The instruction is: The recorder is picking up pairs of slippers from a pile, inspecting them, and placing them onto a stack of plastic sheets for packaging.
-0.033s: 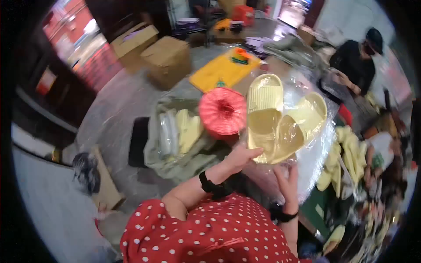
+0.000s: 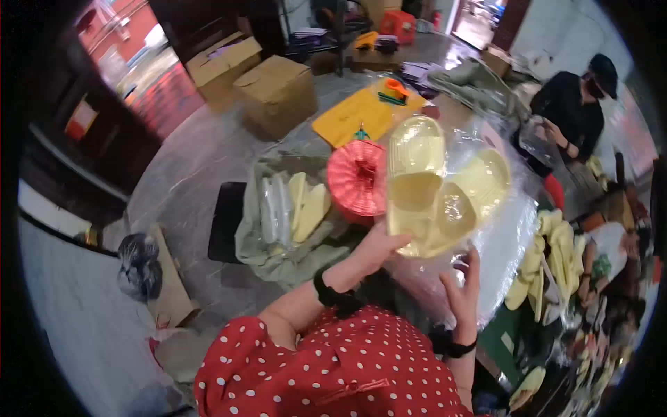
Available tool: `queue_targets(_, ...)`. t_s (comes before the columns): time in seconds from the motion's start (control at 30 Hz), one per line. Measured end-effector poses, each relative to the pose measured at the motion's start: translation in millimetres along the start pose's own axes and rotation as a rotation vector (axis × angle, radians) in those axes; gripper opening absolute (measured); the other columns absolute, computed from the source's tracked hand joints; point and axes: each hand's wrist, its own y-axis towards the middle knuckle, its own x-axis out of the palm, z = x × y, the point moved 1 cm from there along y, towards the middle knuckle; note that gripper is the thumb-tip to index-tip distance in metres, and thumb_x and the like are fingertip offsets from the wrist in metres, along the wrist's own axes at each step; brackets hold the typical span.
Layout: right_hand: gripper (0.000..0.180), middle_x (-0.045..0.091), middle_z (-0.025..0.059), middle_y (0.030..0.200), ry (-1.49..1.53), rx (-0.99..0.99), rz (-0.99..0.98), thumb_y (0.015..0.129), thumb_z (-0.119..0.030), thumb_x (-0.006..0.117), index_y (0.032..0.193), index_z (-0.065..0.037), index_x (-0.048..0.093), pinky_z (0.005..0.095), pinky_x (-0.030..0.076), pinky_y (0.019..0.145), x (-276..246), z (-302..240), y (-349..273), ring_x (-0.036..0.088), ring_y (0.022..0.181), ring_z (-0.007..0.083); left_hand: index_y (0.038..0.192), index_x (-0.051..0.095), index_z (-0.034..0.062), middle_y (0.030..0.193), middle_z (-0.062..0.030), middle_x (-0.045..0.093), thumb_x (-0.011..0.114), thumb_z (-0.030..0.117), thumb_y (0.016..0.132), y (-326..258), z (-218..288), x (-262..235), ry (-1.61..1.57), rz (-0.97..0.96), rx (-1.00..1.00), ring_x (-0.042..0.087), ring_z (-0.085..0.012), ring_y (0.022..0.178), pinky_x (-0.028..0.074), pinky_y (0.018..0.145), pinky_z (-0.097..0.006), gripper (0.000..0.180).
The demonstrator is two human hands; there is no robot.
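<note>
Roughly by size, from largest down:

Floor: grey and glossy, filling the left and centre of the frame.
Cardboard boxes: two brown ones, upper left of centre, standing on the floor.
Plastic bag: clear and crinkled, centre right of the frame, wrapped loosely about the slippers and hanging below them.
Green sack: open, on the floor left of centre, with pale yellow and clear-wrapped pieces lying in it.
Yellow sheet: flat, upper centre, with small orange and green items on it.
Pair of slippers: pale yellow, soft-looking slides with wide straps and rounded toes, held up in the middle of the frame; one stands upright with its toe at the top, the other leans out to the right, heels meeting at the bottom.
Red disc: round, pleated, just left of the slippers and touching them.
Loose slippers: more pale yellow ones heaped at the right edge.
Left hand: fingers closed on the heel end of the pair from below, black band at the wrist.
Right hand: open, fingers spread and pointing up against the bag, just under the slippers; gripping nothing that I can see.
Other person: in black, upper right, hands on a clear bag.
</note>
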Motion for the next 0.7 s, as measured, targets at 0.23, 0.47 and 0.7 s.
queue_targets(0.23,0.029,0.064,0.0094,0.109,-0.249,0.084,0.213,0.086,-0.006,0.066,0.114,-0.001,0.062,0.0317,0.048,0.082,-12.8,47.8,8.9,0.060,0.100,0.0197,0.133,0.047,-0.0030,0.123,-0.0172,0.062,0.060,0.012,0.090,-107.8,25.7,-254.3,0.996,1.002,0.113,0.063,-0.0311,0.107,0.049,0.093,-0.040,0.048)
queue_targets(0.47,0.020,0.063,0.0102,0.104,-0.419,0.098,0.282,0.086,-0.006,0.065,0.105,-0.001,0.064,0.0329,0.047,0.082,-20.9,69.2,-7.9,0.058,0.096,0.0216,0.131,0.051,0.0116,0.122,-0.0232,0.058,0.057,0.012,0.086,-85.4,-26.3,-346.2,1.693,0.907,-0.162,0.057,-0.0429,0.102,0.048,0.089,-0.050,0.045)
queue_targets(0.7,0.015,0.062,0.0123,0.101,-0.573,0.105,0.227,0.084,-0.004,0.064,0.098,-0.001,0.065,0.0352,0.046,0.085,4.1,35.4,-19.8,0.058,0.096,0.0263,0.129,0.054,0.0181,0.137,-0.0334,0.045,0.052,0.014,0.093,-7.4,-140.6,-401.5,1.904,0.646,-0.553,0.052,-0.0417,0.114,0.051,0.088,-0.048,0.036)
